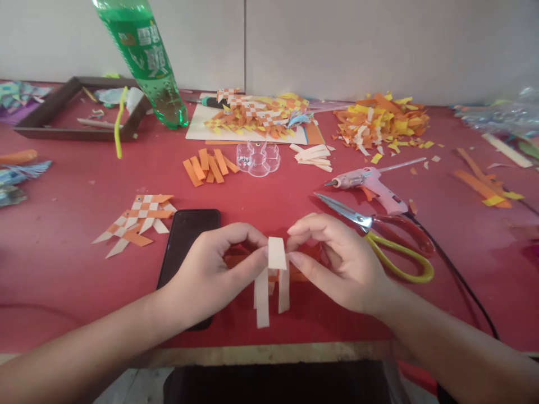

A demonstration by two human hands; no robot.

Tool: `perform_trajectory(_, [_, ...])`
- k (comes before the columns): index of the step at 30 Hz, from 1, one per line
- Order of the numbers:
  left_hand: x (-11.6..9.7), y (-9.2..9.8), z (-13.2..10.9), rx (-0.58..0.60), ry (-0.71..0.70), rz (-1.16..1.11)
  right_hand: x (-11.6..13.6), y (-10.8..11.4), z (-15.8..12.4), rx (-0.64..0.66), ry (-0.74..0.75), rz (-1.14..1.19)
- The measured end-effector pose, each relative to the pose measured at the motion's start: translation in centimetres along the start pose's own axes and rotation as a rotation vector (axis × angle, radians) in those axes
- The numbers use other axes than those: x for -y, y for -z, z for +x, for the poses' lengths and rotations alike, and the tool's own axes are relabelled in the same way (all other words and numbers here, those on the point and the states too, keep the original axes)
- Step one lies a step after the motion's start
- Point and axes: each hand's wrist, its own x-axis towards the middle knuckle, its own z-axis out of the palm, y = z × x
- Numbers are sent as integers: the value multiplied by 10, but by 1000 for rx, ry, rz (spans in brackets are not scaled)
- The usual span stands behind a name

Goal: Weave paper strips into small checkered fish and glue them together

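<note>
Both my hands meet near the table's front edge over a small weave of paper strips. My left hand [214,266] pinches the folded cream strip [275,255] from the left. My right hand [332,261] pinches the same piece from the right, fingers curled. Loose cream ends [263,300] hang down toward me. Orange strips [295,275] run crosswise between my hands, partly hidden by my fingers.
A black phone [185,235] lies under my left wrist. Scissors [379,235] and a pink glue gun [370,185] with its cord lie to the right. A finished woven piece [138,221], orange strips [208,165], a scrap pile [381,123], a green bottle [147,56] and a wooden frame [54,112] are farther out.
</note>
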Motion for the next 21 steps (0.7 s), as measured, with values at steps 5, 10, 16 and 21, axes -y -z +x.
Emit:
perform_trajectory(5, [2,-3,-1,-24,-9,26,3,3,2,19,67,-266])
perform_trajectory(10, [4,-2,1,-89,38,-247,4,0,5,-360,176,-378])
perform_trajectory(16, [6,0,6,-268,87,-522,6,2,3,-356,-13,66])
perform_trajectory(21, [4,-1,8,-216,98,-588,12,3,7,45,-186,62])
